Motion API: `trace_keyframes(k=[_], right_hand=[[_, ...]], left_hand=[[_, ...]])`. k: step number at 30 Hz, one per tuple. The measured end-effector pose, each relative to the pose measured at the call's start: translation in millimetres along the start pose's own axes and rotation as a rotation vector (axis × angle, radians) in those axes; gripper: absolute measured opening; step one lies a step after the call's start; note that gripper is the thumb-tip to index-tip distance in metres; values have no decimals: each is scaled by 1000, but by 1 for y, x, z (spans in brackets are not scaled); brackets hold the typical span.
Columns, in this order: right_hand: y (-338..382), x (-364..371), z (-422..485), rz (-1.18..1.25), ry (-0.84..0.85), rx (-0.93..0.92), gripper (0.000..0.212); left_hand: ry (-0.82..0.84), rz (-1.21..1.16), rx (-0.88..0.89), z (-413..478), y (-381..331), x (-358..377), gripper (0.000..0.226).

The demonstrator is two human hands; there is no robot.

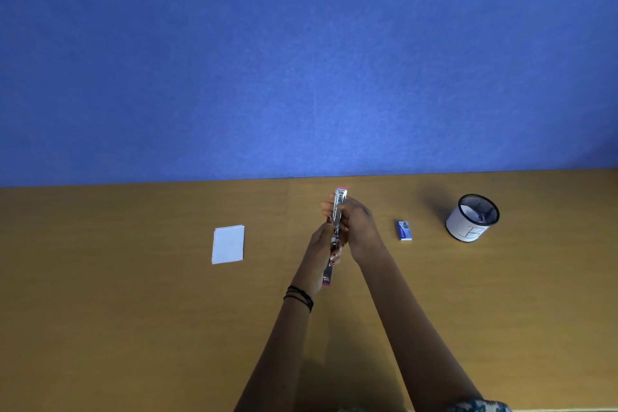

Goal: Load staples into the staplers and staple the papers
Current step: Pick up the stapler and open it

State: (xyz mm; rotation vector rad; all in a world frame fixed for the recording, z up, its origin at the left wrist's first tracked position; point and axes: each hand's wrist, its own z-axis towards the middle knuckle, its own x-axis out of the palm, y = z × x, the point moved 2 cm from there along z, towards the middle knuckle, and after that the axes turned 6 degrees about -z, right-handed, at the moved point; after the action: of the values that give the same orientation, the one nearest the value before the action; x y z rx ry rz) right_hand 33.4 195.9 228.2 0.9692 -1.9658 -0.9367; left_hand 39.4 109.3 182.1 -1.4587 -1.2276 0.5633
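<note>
The stapler is clamped, swung open, by the left hand near and the right hand far, probably for loading. The staple box is kept right, the papers left.

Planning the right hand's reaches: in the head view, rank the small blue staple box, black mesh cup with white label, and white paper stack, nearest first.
1. Small blue staple box, just right.
2. Black mesh cup with white label, farther right.
3. White paper stack, across on the left.

Stapler at centre above the surface, opened out lengthwise, held between both hands: left hand on the near part, right hand on the far part. Papers lying well left. Staple box to the right, cup farther right. Wall behind.
</note>
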Motion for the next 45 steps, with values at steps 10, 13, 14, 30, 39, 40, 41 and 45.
trace_keyframes(k=[10,13,14,30,39,40,41,45], right_hand=[[-9,-2,4,0,99,39,34],[-10,-2,2,-30,139,4,31],[-9,-2,2,-33,143,-5,31],[-14,-16,-3,106,16,-17,26],[-18,-21,0,-49,-39,-154,23],[-19,-22,0,-59,-54,-158,21],[-20,-22,1,-71,-63,-163,19],[-24,-25,3,-174,-103,-220,13]], left_hand=[[-56,-70,-10,1,9,-1,33],[-65,-97,-7,3,9,-1,34],[-72,-106,-13,4,9,-1,33],[-103,-102,-112,6,3,9,35],[-137,-89,-175,4,0,14,32],[-139,-97,-180,5,0,15,32],[-140,-106,-183,5,0,15,32],[-143,-142,-187,5,0,16,33]])
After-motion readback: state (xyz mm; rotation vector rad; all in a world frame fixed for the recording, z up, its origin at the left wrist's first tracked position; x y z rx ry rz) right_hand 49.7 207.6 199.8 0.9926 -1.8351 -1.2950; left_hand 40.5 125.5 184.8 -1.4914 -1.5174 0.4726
